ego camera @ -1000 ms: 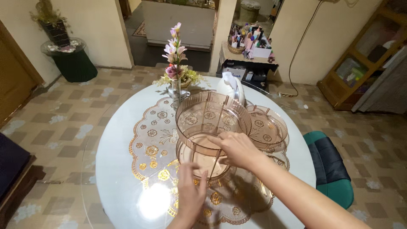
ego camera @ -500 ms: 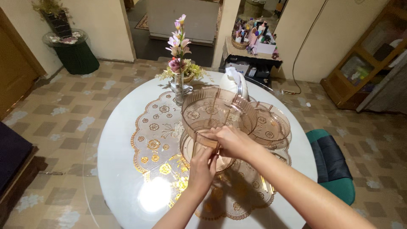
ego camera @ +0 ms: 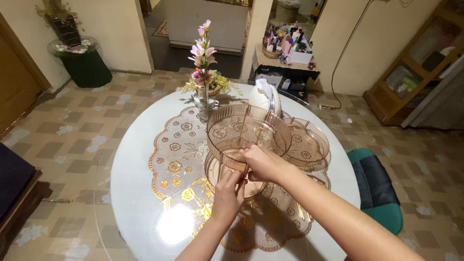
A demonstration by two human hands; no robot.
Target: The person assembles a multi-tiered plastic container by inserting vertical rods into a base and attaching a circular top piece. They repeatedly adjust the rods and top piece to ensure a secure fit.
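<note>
Left hand [ego camera: 228,193] risen off table to tray stack; right hand [ego camera: 261,162] now gripping upper tray [ego camera: 246,133] rim.

Clear amber plastic, glossy and ribbed, for the upper tray [ego camera: 249,131], the lower tray [ego camera: 232,178] and the side tray [ego camera: 307,143]; smooth glossy white on the bench [ego camera: 140,193], glaring under lamp light; see-through mat [ego camera: 176,164] printed in shiny gold; clear glass vase [ego camera: 203,102]; dull patterned floor tiles [ego camera: 72,140]; varnished wooden cabinet [ego camera: 411,82]
</note>
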